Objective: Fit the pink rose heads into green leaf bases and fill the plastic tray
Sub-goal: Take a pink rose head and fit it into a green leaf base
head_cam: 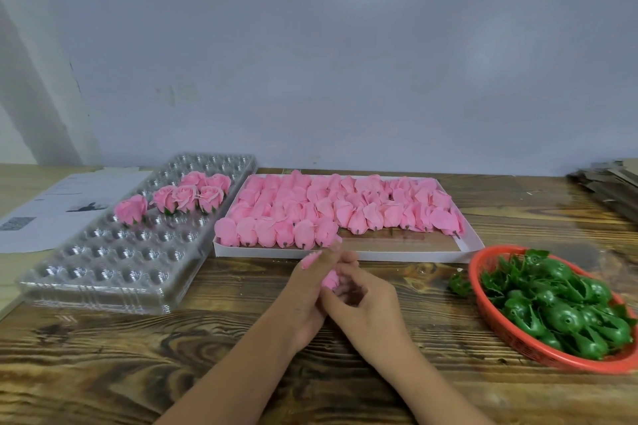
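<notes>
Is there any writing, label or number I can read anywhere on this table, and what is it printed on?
No text here can be read.
Printed paper sheet, at the left under the plastic tray: grey lines of print, a dark picture and a grey patch, all too blurred to read.
White box of rose heads: no print visible.
Red basket: no lettering visible.
Cardboard stack, far right: no print visible.

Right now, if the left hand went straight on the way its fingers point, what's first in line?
Likely the near wall of the white box of rose heads, just beyond the left hand; depth is unclear.
</notes>
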Demonstrator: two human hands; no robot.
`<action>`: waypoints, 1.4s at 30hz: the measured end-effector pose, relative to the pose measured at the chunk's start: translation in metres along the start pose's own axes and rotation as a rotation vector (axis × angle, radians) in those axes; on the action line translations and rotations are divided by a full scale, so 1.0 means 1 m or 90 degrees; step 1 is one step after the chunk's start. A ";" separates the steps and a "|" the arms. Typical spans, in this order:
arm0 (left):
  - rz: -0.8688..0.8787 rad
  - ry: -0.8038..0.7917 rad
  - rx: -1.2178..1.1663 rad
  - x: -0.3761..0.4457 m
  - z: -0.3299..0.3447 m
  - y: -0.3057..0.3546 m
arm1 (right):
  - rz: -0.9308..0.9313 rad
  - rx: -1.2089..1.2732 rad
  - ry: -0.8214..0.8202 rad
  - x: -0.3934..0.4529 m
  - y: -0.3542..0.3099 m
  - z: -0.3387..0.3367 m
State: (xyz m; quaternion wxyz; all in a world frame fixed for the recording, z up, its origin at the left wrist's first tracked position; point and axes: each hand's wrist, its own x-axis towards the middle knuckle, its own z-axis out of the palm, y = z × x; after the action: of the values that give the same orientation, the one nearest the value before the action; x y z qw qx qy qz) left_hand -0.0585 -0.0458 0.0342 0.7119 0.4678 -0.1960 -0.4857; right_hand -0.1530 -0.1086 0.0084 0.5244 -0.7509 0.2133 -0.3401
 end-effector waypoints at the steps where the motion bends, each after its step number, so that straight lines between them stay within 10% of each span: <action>1: 0.000 -0.007 0.000 0.001 -0.002 0.000 | 0.008 0.031 -0.015 0.001 -0.001 -0.001; 29: 0.052 -0.019 0.060 0.005 -0.006 0.000 | 0.002 -0.024 -0.038 -0.002 0.000 -0.003; 36: 0.049 0.034 0.012 0.013 -0.012 -0.003 | -0.031 -0.213 -0.081 -0.004 -0.004 -0.017; 42: 0.041 0.035 -0.031 0.016 -0.013 -0.005 | 0.076 -0.637 0.095 -0.006 -0.003 -0.051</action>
State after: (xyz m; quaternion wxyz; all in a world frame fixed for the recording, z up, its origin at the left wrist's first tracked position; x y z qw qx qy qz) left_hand -0.0441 -0.0545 0.0209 0.7437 0.4566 -0.1794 -0.4540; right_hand -0.1947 -0.1362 0.0212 0.1024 -0.8701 0.4295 -0.2188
